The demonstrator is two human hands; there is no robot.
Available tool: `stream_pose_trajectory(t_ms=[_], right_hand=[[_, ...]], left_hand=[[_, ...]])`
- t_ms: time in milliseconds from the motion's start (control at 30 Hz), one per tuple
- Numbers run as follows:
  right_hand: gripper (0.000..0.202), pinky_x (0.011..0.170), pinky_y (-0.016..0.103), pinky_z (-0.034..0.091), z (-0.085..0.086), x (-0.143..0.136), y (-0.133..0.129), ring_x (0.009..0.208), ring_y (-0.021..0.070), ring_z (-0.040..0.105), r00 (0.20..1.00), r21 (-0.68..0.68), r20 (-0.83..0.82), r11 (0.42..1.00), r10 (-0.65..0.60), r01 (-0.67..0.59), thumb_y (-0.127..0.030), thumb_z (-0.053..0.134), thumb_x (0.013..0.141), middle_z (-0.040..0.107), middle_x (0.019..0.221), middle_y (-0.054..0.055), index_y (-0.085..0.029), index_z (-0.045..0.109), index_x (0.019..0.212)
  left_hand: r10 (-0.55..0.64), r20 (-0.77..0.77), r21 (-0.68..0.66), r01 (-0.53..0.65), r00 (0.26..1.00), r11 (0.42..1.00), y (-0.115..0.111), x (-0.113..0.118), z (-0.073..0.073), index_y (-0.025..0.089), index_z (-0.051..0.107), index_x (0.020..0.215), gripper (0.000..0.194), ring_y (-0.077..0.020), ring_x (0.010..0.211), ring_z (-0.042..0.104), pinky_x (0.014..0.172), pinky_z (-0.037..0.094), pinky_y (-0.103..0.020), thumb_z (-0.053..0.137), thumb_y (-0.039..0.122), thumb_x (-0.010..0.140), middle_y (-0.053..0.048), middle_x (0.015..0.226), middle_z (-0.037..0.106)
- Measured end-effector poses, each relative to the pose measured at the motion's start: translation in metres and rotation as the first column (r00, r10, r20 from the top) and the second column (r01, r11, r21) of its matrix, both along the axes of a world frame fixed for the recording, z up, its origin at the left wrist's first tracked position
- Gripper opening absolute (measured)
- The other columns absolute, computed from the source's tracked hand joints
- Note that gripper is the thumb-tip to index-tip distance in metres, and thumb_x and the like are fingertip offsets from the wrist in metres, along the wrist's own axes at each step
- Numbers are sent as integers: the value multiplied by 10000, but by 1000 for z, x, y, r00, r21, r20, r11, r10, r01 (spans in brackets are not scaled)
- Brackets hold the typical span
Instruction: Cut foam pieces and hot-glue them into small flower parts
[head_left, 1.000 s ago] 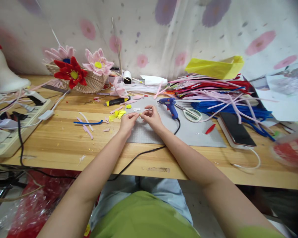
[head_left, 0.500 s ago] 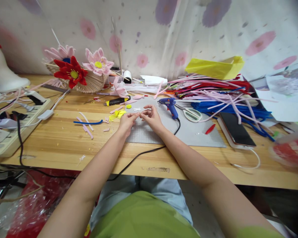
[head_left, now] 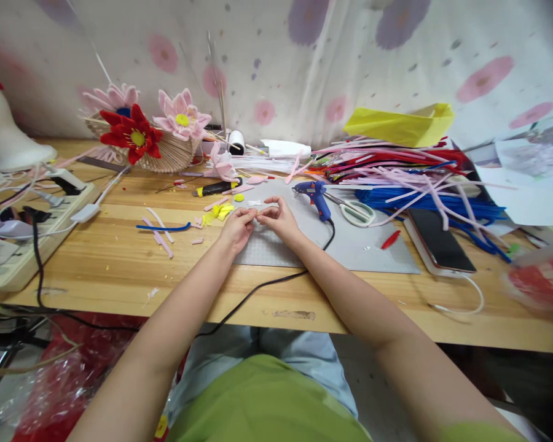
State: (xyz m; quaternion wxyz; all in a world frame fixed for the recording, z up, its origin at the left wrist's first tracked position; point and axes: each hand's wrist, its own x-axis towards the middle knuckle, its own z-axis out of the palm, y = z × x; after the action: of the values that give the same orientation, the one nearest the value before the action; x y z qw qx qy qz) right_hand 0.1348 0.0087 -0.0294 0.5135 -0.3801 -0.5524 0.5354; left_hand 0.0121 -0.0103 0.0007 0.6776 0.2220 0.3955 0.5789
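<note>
My left hand [head_left: 238, 229] and my right hand [head_left: 279, 218] meet over the left part of a grey cutting mat [head_left: 276, 252]. Thumb and fingers of each hand are pinched together; whatever lies between the fingertips is too small to make out. Just beyond the fingers are small white pieces [head_left: 254, 202] and a yellow disc [head_left: 239, 197]. Crumpled yellow strips [head_left: 218, 213] lie close to my left hand. To the right of my right hand, a blue glue gun [head_left: 314, 195] rests on the mat beside scissors [head_left: 357, 212] with pale handles.
Pink, red and blue pipe cleaners [head_left: 428, 202] are heaped at the back right, near a phone [head_left: 440, 239]. A utility knife [head_left: 217, 188] lies behind my left hand. Fuzzy flowers [head_left: 138, 136] stand back left, and a power strip [head_left: 41, 236] sits far left. The glue gun's black cable [head_left: 258, 287] crosses the front edge.
My fingertips have shifted slightly to the left, and the right hand's fingers have moved a little. Everything else on the table stays where it was.
</note>
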Motion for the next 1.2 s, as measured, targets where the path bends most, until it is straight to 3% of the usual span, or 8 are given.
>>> stream_pose_trajectory(t_ms=[333,433,600,833,1100,1200], right_hand=[[540,684,294,503,2,0,-2,634,104,602,1000,-8,-20,1000,14,-14,-372,766,557,646,693,-76,-241,394,925],[538,676,298,505,3,0,-2,608,101,592,999,-13,-32,1000,4,-5,-387,767,552,639,682,-80,-243,390,907],[575,653,287,503,4,3,0,614,103,594,996,-66,-86,998,-1,-5,-393,787,512,639,688,-75,-241,388,896],[546,649,269,484,5,3,-1,621,97,578,998,-74,-67,997,-1,-4,-356,770,526,625,677,-74,-234,388,896],[446,687,301,484,5,1,-4,636,110,578,987,36,87,991,-132,129,-375,702,609,621,694,-64,-236,405,911],[440,673,294,476,6,1,-5,621,107,573,986,42,96,990,-139,135,-376,699,612,618,694,-62,-234,403,906]], left_hand=[[-20,-26,23,21,999,1000,-2,1,2,132,443,501,337,-20,481,407,410,190,-157,771,77,555,28,557,536],[-35,-86,24,38,996,999,-3,1,1,139,481,528,339,-29,483,392,419,199,-175,815,192,544,37,520,490],[-78,-146,44,85,986,995,-4,0,-1,144,629,679,343,-45,536,431,446,235,-197,802,411,551,-1,658,595],[51,-351,69,-29,935,997,-4,-1,-4,151,711,696,227,-70,605,450,499,256,-211,796,275,525,-15,708,651],[98,-429,68,-76,898,995,-3,1,-5,146,705,642,130,-52,485,315,485,203,-238,765,243,579,1,590,609],[110,-443,79,-84,890,993,-4,1,-4,146,704,638,120,-57,495,346,495,224,-235,766,233,583,-2,587,612]])
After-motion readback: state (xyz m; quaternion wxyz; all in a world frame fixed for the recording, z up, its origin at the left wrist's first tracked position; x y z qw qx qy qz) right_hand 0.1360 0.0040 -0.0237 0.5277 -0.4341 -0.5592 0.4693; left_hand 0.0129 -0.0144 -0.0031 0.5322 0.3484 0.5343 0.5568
